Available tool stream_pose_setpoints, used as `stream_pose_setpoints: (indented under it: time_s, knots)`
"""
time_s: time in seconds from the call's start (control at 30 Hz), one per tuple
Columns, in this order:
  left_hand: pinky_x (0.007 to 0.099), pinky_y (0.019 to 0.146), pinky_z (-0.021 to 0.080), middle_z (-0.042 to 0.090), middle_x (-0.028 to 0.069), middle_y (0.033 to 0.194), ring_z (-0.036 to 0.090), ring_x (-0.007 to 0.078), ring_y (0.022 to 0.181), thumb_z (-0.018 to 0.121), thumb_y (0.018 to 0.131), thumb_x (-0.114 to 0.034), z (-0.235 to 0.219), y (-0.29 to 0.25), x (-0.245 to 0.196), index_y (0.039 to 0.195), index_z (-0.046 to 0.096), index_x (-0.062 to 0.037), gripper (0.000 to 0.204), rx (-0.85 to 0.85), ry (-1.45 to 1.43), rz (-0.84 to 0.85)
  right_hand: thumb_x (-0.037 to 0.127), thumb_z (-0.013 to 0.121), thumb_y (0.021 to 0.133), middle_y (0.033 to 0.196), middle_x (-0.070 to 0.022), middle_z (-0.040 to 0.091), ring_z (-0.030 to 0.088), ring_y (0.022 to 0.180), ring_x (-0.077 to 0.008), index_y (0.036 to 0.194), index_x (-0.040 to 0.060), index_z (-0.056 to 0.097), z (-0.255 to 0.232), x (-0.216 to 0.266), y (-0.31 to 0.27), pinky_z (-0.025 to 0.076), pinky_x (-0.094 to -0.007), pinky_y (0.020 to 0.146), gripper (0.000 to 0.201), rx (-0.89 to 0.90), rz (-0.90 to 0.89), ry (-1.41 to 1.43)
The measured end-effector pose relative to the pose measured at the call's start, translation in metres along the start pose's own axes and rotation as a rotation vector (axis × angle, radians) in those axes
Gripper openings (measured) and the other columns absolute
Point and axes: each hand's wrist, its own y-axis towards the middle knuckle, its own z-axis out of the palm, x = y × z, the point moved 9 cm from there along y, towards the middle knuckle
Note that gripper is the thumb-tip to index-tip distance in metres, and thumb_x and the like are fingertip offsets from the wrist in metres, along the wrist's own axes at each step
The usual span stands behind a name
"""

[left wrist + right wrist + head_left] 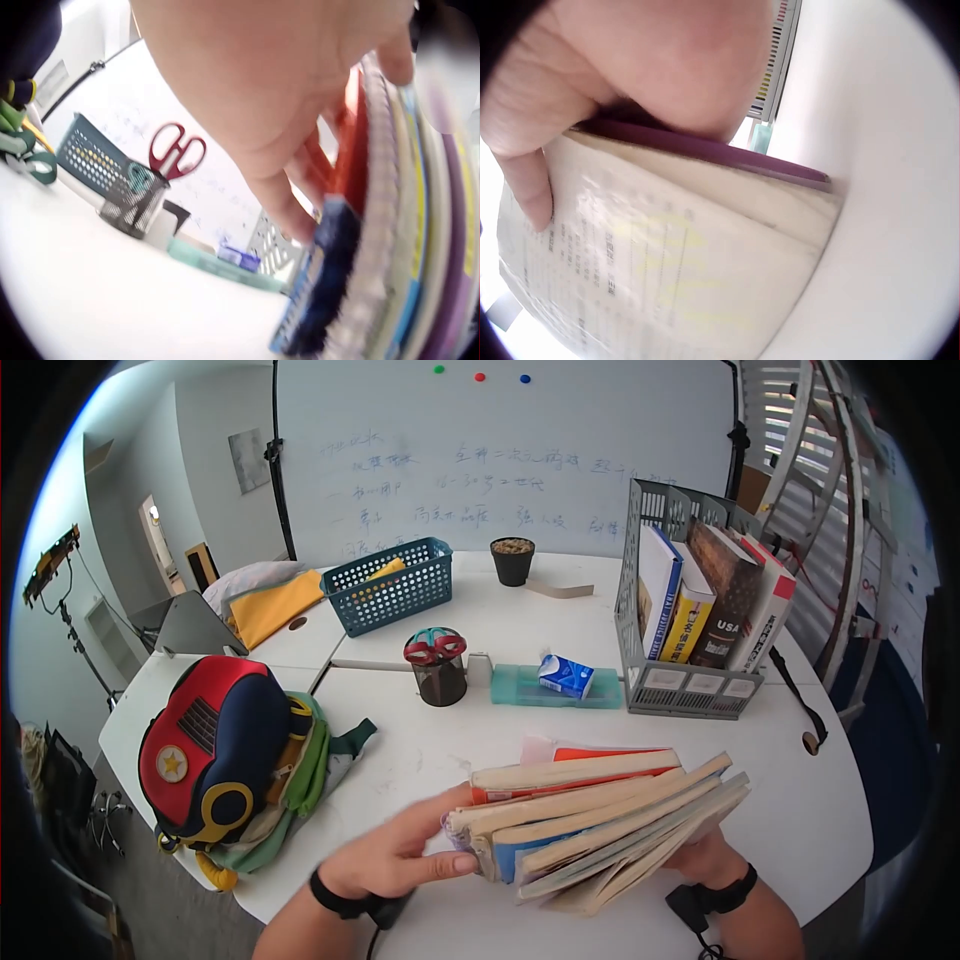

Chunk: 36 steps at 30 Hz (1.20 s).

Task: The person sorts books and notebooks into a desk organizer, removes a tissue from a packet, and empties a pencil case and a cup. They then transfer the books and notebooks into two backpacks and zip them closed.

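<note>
A thick bundle of worn books is held between both hands over the near part of the table, page edges fanned toward the right. My left hand grips the bundle's left end, thumb on the near side and fingers round the far side, by a red-covered book. At the right end my right hand holds the books from beneath, partly hidden by them in the head view. In the right wrist view its thumb and fingers clasp an outer book with a printed pale page and a purple-edged cover.
A grey file rack with several upright books stands at the right. Behind the bundle are a teal case with a blue-and-white packet and a mesh cup holding scissors. A backpack sits left; a basket and pot stand farther back.
</note>
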Motion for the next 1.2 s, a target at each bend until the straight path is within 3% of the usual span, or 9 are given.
stream_pose_setpoints:
  time_s: [0.03,0.13,0.37,0.7,0.87,0.93,0.97,1.03,1.2]
  knots:
    - [0.0395,0.119,0.041,0.063,0.0167,0.143,0.059,0.0240,0.133,0.073,0.104,-0.029,-0.010,-0.002,-0.002,0.155,0.048,0.0012,0.064,0.000,0.000,-0.001,0.006,0.093,0.084,0.143,-0.0110,0.068,0.065,0.128,-0.0220,0.148,0.0040,0.058,-0.001,0.002,0.000,0.054,-0.0399,0.111,0.073,-0.031,-0.011,-0.029]
    - [0.0320,0.089,0.063,0.077,0.0132,0.109,0.076,0.0211,0.096,0.084,0.092,-0.007,-0.024,0.001,-0.009,0.122,0.075,0.0001,0.032,-0.094,0.420,0.079,0.011,0.090,0.088,0.151,-0.0118,0.062,0.060,0.135,-0.0226,0.155,0.0047,0.051,-0.002,-0.007,0.000,0.049,-0.0404,0.116,0.078,0.091,0.017,0.032]
    - [0.0339,0.089,0.065,0.076,0.0112,0.113,0.075,0.0195,0.102,0.089,0.088,-0.008,-0.001,0.007,0.001,0.128,0.072,-0.0021,0.044,-0.180,0.369,0.143,0.013,0.090,0.089,0.154,-0.0120,0.060,0.058,0.138,-0.0225,0.157,0.0048,0.048,0.000,-0.006,0.001,0.048,-0.0405,0.118,0.080,0.101,0.014,-0.025]
    - [0.0347,0.088,0.059,0.074,0.0160,0.120,0.072,0.0265,0.108,0.081,0.091,-0.005,0.020,0.006,-0.024,0.131,0.070,-0.0006,0.042,-0.027,0.557,0.286,0.016,0.089,0.090,0.158,-0.0123,0.055,0.054,0.142,-0.0224,0.161,0.0049,0.043,0.005,-0.003,-0.001,0.044,-0.0406,0.120,0.084,0.093,0.000,-0.110]
    - [0.0326,0.078,0.059,0.077,0.0117,0.101,0.074,0.0239,0.086,0.086,0.088,-0.007,0.013,0.003,-0.017,0.112,0.076,-0.0027,0.027,-0.161,0.631,0.259,0.017,0.088,0.091,0.160,-0.0125,0.054,0.053,0.143,-0.0224,0.162,0.0050,0.041,0.018,0.005,0.000,0.043,-0.0407,0.122,0.086,0.086,0.000,-0.138]
    - [0.0317,0.075,0.058,0.077,0.0099,0.096,0.074,0.0224,0.082,0.089,0.086,-0.010,0.010,0.004,-0.015,0.106,0.075,-0.0039,0.026,-0.211,0.610,0.241,0.021,0.085,0.093,0.166,-0.0124,0.047,0.048,0.148,-0.0218,0.166,0.0062,0.035,0.031,-0.006,0.004,0.038,-0.0410,0.125,0.090,-0.084,0.432,0.621]
    - [0.0309,0.072,0.057,0.077,0.0080,0.090,0.074,0.0210,0.077,0.093,0.083,-0.012,0.005,0.004,-0.013,0.099,0.074,-0.0051,0.026,-0.263,0.589,0.220,0.021,0.085,0.093,0.166,-0.0124,0.047,0.048,0.148,-0.0218,0.166,0.0062,0.035,0.028,-0.013,0.003,0.038,-0.0410,0.125,0.090,-0.086,0.434,0.622]
    - [0.0294,0.071,0.056,0.077,0.0075,0.089,0.074,0.0177,0.077,0.098,0.079,-0.017,-0.004,0.001,-0.007,0.095,0.072,-0.0052,0.033,-0.291,0.565,0.216,0.020,0.089,0.090,0.163,-0.0117,0.050,0.050,0.146,-0.0216,0.166,0.0074,0.036,0.032,0.013,0.003,0.039,-0.0410,0.125,0.093,0.250,-0.148,-0.014]
    - [0.0285,0.078,0.058,0.079,0.0071,0.094,0.075,0.0153,0.083,0.097,0.079,-0.014,-0.012,0.004,-0.014,0.102,0.073,-0.0028,0.035,-0.331,0.497,0.178,0.014,0.098,0.079,0.160,-0.0106,0.053,0.053,0.142,-0.0222,0.162,0.0068,0.040,0.016,-0.005,-0.002,0.041,-0.0409,0.124,0.102,0.255,-0.118,-0.262]
